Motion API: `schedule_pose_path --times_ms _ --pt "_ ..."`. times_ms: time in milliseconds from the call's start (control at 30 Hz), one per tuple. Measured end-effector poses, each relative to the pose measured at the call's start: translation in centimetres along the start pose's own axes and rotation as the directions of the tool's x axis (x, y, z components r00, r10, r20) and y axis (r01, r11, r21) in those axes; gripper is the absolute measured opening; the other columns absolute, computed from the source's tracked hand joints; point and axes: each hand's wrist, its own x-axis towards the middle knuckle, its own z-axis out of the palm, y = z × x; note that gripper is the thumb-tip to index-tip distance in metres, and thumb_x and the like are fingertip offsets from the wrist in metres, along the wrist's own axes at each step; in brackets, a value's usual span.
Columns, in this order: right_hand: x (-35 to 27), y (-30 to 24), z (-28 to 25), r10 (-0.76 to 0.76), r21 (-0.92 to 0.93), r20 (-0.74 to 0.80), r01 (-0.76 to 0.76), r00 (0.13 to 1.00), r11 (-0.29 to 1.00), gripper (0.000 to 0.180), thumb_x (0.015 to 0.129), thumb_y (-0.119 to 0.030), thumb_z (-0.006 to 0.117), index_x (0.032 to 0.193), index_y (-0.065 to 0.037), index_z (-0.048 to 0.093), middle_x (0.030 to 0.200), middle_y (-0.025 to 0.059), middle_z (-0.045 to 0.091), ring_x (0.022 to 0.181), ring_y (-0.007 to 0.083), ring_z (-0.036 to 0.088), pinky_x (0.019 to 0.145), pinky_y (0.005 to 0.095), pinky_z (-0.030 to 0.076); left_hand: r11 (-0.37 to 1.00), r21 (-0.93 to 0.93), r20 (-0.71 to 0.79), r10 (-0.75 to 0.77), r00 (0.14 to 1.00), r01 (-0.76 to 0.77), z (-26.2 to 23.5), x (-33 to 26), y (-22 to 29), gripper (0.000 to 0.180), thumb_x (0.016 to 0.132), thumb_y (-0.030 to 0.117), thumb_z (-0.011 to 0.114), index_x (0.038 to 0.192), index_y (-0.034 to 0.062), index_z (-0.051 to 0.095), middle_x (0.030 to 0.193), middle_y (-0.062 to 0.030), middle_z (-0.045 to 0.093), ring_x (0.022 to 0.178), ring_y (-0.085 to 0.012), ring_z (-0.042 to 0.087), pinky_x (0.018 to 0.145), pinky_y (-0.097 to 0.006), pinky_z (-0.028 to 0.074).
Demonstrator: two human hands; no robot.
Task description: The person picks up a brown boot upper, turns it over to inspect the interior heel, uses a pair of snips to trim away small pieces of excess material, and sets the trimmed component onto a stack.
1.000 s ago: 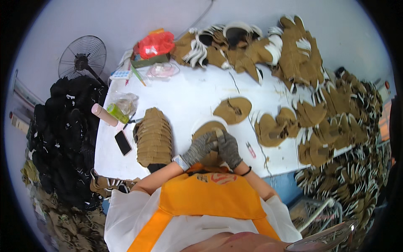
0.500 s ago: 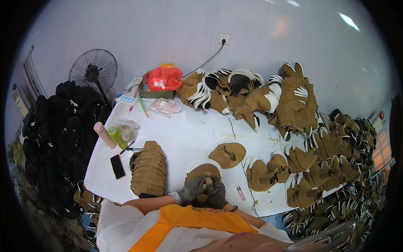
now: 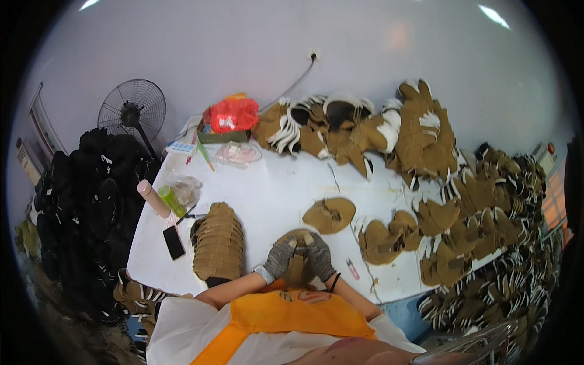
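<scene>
A brown shoe upper point(image 3: 298, 271) is in front of me at the table's near edge, its rounded end pointing away. Grey gloves cover both hands. My left hand point(image 3: 280, 258) is closed on the upper's left side, its thumb near the middle. On the other side my right hand point(image 3: 319, 258) grips the upper, thumb also toward the middle. Just beyond lies another brown upper point(image 3: 329, 216), flat and untouched. Left of my hands stands a tight row of nested brown uppers point(image 3: 219, 242). Pink-handled thread snips point(image 3: 352, 269) lie right of my right hand.
White table point(image 3: 274, 182). On its left are a phone point(image 3: 173, 243), a pink bottle point(image 3: 152, 199) and a green bottle point(image 3: 171, 201). A box with a red bag point(image 3: 234, 115) stands at the back. Piled uppers point(image 3: 426, 134) fill the back and right. A fan point(image 3: 131, 112) stands beyond black piles.
My hands have drawn apart and moved slightly up in view, now on either side of the upper. Its white rim, visible before, no longer shows. The whole view has shifted a little.
</scene>
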Motion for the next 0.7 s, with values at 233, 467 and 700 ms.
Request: schedule_pose_path --times_ms 233,467,700 --pt "-3.5 5.8 -5.8 0.163 -0.085 -0.263 -0.191 0.951 0.978 0.039 0.098 -0.036 0.049 0.112 -0.002 0.061 0.099 0.0054 0.064 0.088 0.0148 0.057 0.077 0.0278 0.046 0.961 0.258 -0.086 0.128 0.988 -0.102 -1.3 -1.5 -3.5 0.039 0.102 0.027 0.036 0.123 -0.0015 0.053 0.111 -0.0137 0.064 0.103 -0.0235 0.061 0.090 -0.033 0.048" --pt "-1.5 4.5 -10.0 0.116 -0.318 -0.301 -0.214 0.947 0.924 0.035 0.091 -0.019 0.061 0.121 -0.001 0.056 0.113 0.0128 0.061 0.098 0.0222 0.060 0.088 0.0330 0.047 0.979 0.180 -0.136 -0.075 0.988 0.099 -1.0 -0.7 -3.5 0.045 0.102 0.030 0.031 0.121 -0.0034 0.053 0.111 -0.0175 0.064 0.102 -0.0268 0.062 0.091 -0.035 0.049" --pt "4.8 -1.6 -7.6 -0.193 -0.945 -0.081 -0.013 0.978 0.328 0.044 0.081 -0.023 0.066 0.124 -0.014 0.057 0.120 0.0188 0.057 0.117 0.0337 0.050 0.099 0.0415 0.040 0.939 0.342 -0.109 0.001 0.994 0.037 -1.4 -0.6 -2.5 0.044 0.101 0.031 0.033 0.119 -0.0030 0.056 0.110 -0.0183 0.064 0.101 -0.0288 0.062 0.090 -0.035 0.048"
